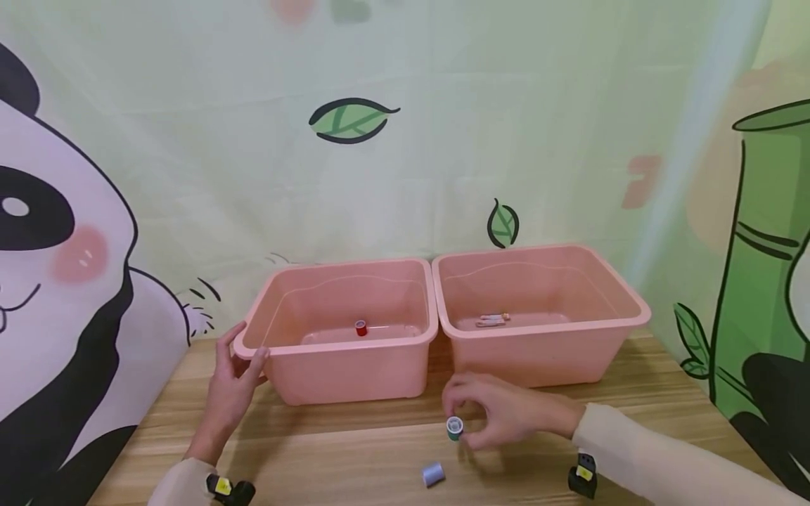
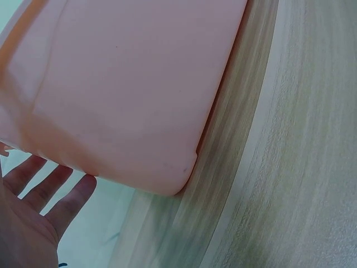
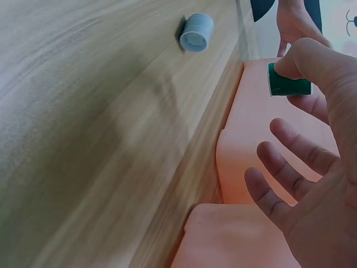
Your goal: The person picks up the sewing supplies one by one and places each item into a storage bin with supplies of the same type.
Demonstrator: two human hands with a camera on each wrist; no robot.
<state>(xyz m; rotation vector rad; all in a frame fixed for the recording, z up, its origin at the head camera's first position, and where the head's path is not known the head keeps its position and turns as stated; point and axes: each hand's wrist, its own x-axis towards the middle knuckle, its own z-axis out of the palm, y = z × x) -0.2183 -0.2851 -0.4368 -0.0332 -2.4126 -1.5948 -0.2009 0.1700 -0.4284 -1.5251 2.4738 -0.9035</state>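
Note:
My right hand (image 1: 500, 411) pinches a green spool of thread (image 3: 289, 84) between thumb and index finger, above the table in front of the bins. The other fingers of that hand are spread apart in the right wrist view. Below the spool, a light blue spool of thread (image 1: 433, 474) lies on its side on the table. At the far left, my left hand (image 1: 230, 386) grips the front left corner of the left pink bin (image 1: 354, 372), thumb at the front rim. A red spool (image 1: 361, 328) is inside that bin.
Beside the left bin stands a second pink bin (image 1: 538, 355), its rim right at the first one's. Several small slim items (image 1: 492, 320) lie in it. Both stand on a wood-grain table (image 1: 329, 457), before a printed cloth backdrop (image 1: 443, 161).

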